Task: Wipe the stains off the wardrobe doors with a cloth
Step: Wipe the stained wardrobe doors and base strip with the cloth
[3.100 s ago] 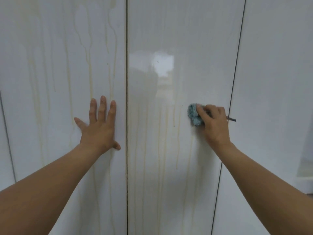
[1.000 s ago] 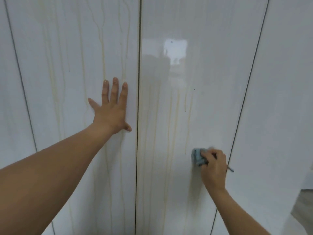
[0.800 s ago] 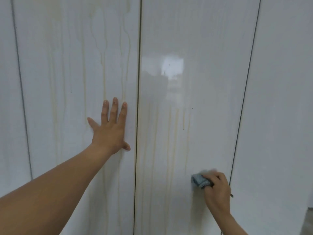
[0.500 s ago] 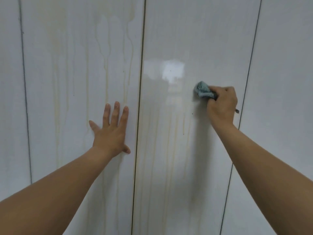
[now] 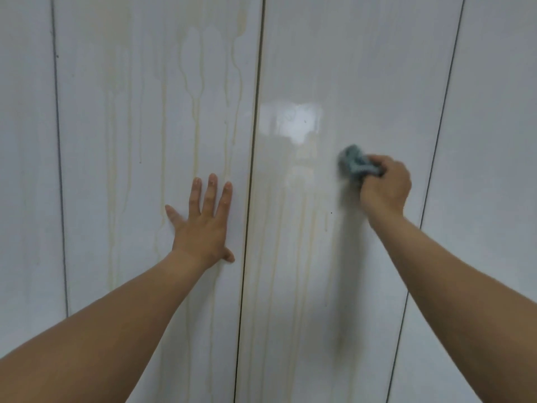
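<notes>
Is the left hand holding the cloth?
No, the left hand lies flat on a stained door; the right hand grips the cloth.

Glossy white wardrobe doors (image 5: 363, 68) across the whole frame, streaked with yellowish drip stains (image 5: 197, 135) left of centre and lower middle. Crumpled blue-grey cloth (image 5: 353, 162) pressed flat against middle door, right of centre.

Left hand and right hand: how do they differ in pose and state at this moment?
The left hand lies flat and spread on the stained door; the right hand is curled round a blue cloth on the next door. The left hand sits lower, the right hand higher. The left hand looks sharp, the right hand blurred. Both reach to glossy white doors streaked with yellowish drips.
</notes>
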`<action>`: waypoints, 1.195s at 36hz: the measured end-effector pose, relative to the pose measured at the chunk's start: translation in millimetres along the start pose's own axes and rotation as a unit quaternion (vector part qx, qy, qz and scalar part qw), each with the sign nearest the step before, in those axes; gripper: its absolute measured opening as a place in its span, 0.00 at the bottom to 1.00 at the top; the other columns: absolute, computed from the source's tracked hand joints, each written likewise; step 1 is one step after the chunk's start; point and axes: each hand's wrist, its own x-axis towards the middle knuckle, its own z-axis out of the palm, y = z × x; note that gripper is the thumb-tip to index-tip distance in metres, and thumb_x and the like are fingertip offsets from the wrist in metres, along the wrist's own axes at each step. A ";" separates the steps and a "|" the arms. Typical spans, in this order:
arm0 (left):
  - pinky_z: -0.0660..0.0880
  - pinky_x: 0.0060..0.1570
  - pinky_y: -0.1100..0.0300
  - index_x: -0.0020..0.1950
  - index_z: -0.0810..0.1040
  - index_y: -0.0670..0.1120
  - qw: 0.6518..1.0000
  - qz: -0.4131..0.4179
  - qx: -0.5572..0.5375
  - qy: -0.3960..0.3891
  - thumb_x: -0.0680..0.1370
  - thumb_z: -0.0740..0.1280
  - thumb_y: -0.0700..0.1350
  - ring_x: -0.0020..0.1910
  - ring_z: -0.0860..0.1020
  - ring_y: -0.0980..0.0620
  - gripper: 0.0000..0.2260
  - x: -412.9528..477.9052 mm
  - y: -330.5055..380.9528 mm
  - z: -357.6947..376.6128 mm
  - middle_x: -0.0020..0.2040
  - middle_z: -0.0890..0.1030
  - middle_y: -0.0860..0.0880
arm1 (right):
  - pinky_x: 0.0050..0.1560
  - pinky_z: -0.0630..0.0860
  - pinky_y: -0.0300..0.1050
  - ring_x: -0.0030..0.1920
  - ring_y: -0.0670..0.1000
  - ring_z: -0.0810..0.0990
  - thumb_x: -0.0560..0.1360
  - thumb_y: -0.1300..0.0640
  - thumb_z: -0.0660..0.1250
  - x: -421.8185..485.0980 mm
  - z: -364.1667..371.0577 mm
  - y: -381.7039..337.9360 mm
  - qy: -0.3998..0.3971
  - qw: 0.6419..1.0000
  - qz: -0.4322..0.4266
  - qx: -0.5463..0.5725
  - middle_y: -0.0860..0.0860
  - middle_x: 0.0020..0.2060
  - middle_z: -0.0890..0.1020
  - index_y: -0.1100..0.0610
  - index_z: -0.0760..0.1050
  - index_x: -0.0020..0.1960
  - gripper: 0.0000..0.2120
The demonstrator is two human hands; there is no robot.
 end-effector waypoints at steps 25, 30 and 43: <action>0.44 0.69 0.21 0.74 0.18 0.54 1.000 -0.001 -0.028 -0.004 0.65 0.80 0.65 0.74 0.19 0.43 0.71 -2.3 1.2 1.4 0.68 0.12 0.52 | 0.55 0.69 0.25 0.51 0.48 0.74 0.70 0.70 0.58 -6.7 23.5 7.8 -0.002 1.000 -0.014 0.000 0.54 0.55 0.76 0.54 0.83 0.61 0.26; 0.45 0.70 0.20 0.75 0.19 0.54 1.000 0.000 -0.030 -0.003 0.65 0.80 0.65 0.77 0.23 0.42 0.70 -3.3 1.2 0.9 0.68 0.12 0.53 | 0.49 0.69 0.43 0.47 0.56 0.74 0.71 0.65 0.63 -70.0 22.4 58.9 -0.131 0.954 -0.264 -0.054 0.56 0.46 0.74 0.59 0.84 0.56 0.17; 0.43 0.69 0.20 0.74 0.18 0.54 1.000 -0.004 -0.022 -0.002 0.65 0.80 0.65 0.70 0.16 0.45 0.71 -3.8 0.6 1.4 0.68 0.12 0.52 | 0.51 0.68 0.30 0.48 0.47 0.73 0.68 0.72 0.62 -17.5 7.4 25.9 -0.084 0.983 -0.160 -0.042 0.50 0.48 0.74 0.56 0.84 0.59 0.25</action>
